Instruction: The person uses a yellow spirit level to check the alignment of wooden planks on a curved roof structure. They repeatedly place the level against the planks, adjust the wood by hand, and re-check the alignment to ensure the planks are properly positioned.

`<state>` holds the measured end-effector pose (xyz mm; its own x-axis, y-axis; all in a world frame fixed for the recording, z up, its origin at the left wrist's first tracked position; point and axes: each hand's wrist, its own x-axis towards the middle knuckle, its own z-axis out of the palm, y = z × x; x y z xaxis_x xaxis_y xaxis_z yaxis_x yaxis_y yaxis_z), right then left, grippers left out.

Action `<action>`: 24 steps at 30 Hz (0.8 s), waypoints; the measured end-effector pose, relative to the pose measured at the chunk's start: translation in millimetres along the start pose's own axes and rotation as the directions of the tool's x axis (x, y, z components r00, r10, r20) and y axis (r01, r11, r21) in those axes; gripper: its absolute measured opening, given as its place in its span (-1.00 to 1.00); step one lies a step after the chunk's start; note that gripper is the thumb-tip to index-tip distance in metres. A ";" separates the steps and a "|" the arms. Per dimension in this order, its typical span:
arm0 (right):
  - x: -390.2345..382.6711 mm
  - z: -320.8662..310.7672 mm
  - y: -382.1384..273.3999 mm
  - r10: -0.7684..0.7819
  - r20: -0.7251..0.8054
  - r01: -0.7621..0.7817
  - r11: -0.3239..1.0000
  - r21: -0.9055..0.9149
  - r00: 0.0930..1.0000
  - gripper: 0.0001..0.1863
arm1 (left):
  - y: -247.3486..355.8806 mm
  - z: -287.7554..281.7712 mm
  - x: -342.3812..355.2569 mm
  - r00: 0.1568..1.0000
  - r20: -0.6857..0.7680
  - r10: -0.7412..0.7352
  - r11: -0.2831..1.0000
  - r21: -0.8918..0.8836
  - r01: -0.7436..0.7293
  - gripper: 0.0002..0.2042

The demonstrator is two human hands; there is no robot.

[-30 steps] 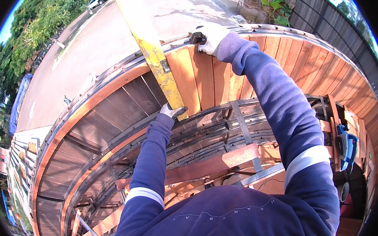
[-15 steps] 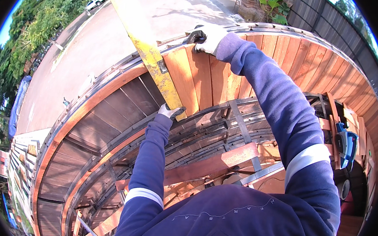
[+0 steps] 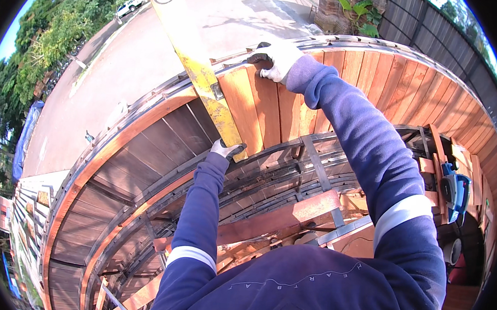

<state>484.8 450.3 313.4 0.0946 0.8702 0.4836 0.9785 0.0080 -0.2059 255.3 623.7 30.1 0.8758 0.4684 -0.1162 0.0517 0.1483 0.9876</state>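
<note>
A long, worn yellow spirit level (image 3: 213,89) lies slantwise across the reddish timber boards of a curved structure, its far end sticking out past the outer rim. My left hand (image 3: 227,149), in a white and dark glove, is closed on the level's near end. Further up and to the right, my right hand (image 3: 281,60), gloved alike, curls its dark fingertips over the far end of a wooden board (image 3: 265,101). Between that board and the level lies a paler, sunlit board (image 3: 239,97). The undersides of both hands are hidden.
Darker boards (image 3: 151,142) curve away left, orange ones (image 3: 403,85) right. Nearer me are a metal frame (image 3: 317,160), a loose plank (image 3: 278,220) and a blue power tool (image 3: 456,192) at right. Beyond lie a paved drive (image 3: 109,82) and a dark fence (image 3: 435,35).
The whole view has shifted slightly, so the scene sits a little lower. My right hand has come a touch nearer and to the right; my left stays on the level.
</note>
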 end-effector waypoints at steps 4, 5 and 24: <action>-2.8 5.1 2.3 -0.078 -0.074 0.074 0.996 -0.059 0.994 -0.58 | -0.3 0.9 0.7 1.000 -0.021 0.022 0.998 0.062 -0.020 -0.73; -2.9 7.1 3.1 -0.087 -0.089 0.082 0.995 -0.058 0.992 -0.58 | -1.6 1.1 0.6 0.999 -0.030 0.033 0.998 0.058 -0.031 -0.73; 1.5 12.7 -19.9 -0.170 -0.067 0.141 0.938 -0.316 0.983 -0.65 | -7.0 -1.5 6.4 0.998 -0.050 -0.024 0.997 0.070 0.027 -0.68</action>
<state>463.1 457.6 307.5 -0.0610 0.8213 0.5673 0.9893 -0.0255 0.1433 259.8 627.0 22.3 0.8493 0.5077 -0.1446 0.1089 0.0994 0.9891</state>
